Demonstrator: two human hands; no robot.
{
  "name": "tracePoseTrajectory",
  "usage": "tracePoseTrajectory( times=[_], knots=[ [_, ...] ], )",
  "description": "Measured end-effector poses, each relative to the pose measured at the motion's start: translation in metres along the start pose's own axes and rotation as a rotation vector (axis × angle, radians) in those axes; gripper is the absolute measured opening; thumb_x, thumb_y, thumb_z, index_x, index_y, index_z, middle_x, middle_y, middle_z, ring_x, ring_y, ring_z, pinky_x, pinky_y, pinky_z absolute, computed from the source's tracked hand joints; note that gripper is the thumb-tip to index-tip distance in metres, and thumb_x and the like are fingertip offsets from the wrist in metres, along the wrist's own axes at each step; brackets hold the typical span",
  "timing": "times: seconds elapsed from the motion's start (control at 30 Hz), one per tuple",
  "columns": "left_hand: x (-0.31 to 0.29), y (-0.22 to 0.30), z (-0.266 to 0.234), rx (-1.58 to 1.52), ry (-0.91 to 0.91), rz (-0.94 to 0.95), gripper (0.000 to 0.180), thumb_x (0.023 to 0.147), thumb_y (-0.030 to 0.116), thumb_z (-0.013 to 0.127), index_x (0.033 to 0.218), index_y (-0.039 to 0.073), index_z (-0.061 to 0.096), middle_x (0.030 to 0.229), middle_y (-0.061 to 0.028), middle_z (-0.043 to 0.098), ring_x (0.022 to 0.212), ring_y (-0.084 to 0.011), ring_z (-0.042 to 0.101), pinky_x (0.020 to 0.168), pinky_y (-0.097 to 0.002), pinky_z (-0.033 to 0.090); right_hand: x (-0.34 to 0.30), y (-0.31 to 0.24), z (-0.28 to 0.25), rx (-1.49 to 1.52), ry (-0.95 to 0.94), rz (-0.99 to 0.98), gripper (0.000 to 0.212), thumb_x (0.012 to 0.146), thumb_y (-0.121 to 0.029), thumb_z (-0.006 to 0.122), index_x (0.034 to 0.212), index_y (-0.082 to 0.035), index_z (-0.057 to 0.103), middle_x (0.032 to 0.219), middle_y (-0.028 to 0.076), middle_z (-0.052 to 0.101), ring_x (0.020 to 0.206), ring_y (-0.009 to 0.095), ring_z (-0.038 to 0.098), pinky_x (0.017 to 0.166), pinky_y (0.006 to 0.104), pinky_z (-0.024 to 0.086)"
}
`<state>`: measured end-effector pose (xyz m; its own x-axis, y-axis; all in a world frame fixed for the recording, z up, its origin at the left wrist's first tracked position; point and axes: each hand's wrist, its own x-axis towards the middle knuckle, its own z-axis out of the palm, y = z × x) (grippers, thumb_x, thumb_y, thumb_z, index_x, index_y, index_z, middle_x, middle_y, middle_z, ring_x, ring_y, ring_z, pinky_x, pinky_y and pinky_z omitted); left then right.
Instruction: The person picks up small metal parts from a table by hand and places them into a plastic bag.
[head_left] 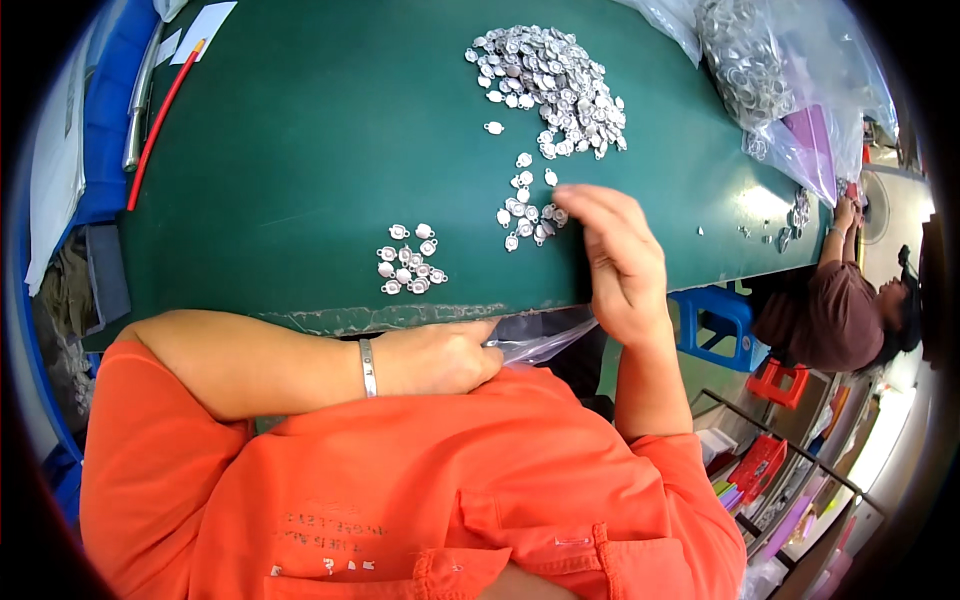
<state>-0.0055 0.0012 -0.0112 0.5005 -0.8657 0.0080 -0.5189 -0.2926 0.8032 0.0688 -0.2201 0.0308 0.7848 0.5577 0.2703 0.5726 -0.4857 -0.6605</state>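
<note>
My left hand (435, 358) is at the table's front edge, its fingers closed at the rim of a clear plastic bag (545, 345) that hangs below the edge. My right hand (625, 262) hovers with its fingers stretched out and slightly curved, beside a loose cluster of small silver metal pieces (520, 208). The pieces are round with little tabs. A smaller group of the same metal pieces (405, 262) lies to the left, near the front edge. Farther back, a large heap of them (560, 80) covers part of the green table (300, 150).
A red pencil (165, 125) and a metal rod (140, 110) lie at the left edge. Clear bags of metal parts (745, 65) stand at the back right. Another person (830, 300) works at the table's right end, near a blue stool (715, 325) and a red stool (777, 383).
</note>
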Motion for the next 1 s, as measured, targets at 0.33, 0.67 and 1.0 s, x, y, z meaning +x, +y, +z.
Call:
tracePoseTrajectory(
  times=[0.33, 0.67, 1.0],
  knots=[
    [0.002, 0.003, -0.001, 0.010, 0.042, 0.017, 0.013, 0.078, 0.009, 0.056, 0.077, -0.004, 0.058, 0.125, -0.0367, 0.048, 0.101, -0.0402, 0.061, 0.084, -0.0361, 0.052, -0.004, 0.006, 0.016, -0.094, 0.283, -0.018, 0.024, 0.073, 0.010, 0.069, 0.093, -0.002, 0.068, 0.087, 0.006, 0.069, 0.079, 0.023, 0.063, 0.069, 0.0310, 0.051],
    [0.001, 0.004, -0.002, 0.000, 0.040, 0.015, 0.013, 0.078, 0.009, 0.056, 0.076, -0.004, 0.058, 0.129, -0.0382, 0.045, 0.103, -0.0404, 0.061, 0.085, -0.0361, 0.052, -0.026, -0.009, 0.008, 0.653, 0.414, 0.397, 0.013, 0.083, 0.011, 0.064, 0.094, 0.004, 0.065, 0.090, 0.009, 0.067, 0.081, 0.015, 0.066, 0.069, 0.0264, 0.055],
    [0.002, 0.007, -0.008, -0.015, 0.064, 0.024, 0.013, 0.080, 0.008, 0.056, 0.078, -0.005, 0.057, 0.117, -0.0348, 0.047, 0.094, -0.0399, 0.061, 0.077, -0.0376, 0.053, -0.045, -0.012, -0.007, 0.831, 0.240, 0.403, 0.009, 0.086, 0.010, 0.061, 0.094, 0.007, 0.065, 0.090, 0.013, 0.068, 0.081, 0.017, 0.067, 0.070, 0.0274, 0.056]
  ],
)
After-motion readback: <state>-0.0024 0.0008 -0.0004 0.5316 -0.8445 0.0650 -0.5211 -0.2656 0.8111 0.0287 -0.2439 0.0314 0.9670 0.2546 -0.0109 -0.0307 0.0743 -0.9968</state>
